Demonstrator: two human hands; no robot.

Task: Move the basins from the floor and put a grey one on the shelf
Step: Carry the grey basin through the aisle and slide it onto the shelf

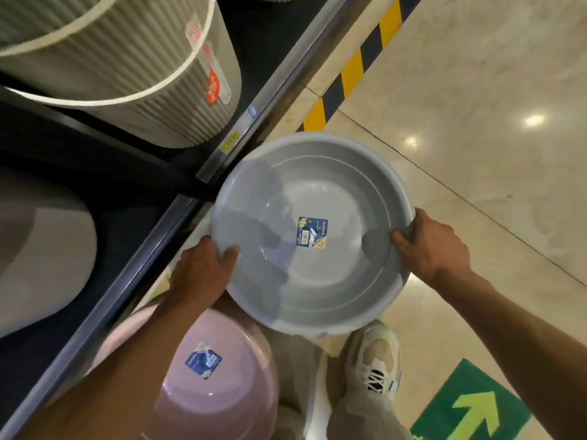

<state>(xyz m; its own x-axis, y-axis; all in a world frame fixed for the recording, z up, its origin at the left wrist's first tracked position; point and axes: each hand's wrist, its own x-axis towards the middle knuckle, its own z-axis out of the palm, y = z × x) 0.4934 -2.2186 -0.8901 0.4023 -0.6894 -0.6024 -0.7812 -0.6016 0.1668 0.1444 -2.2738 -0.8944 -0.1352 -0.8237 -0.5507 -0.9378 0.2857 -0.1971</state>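
I hold a round grey basin [313, 185] with a blue label on its bottom, lifted above the floor beside the shelf's metal edge [203, 166]. My left hand [200, 271] grips its near-left rim, thumb inside. On the right rim sits my right hand [432, 246], thumb over the lip. A pink basin [219, 385] with a blue label lies below my left forearm, low next to the shelf.
On the dark shelf [133, 198] stand ribbed grey bins [120, 74] and a pale rounded container [41, 249]. Yellow-and-black tape [352, 71] marks the floor. A green arrow sticker [473, 408] lies by my shoe [376, 360].
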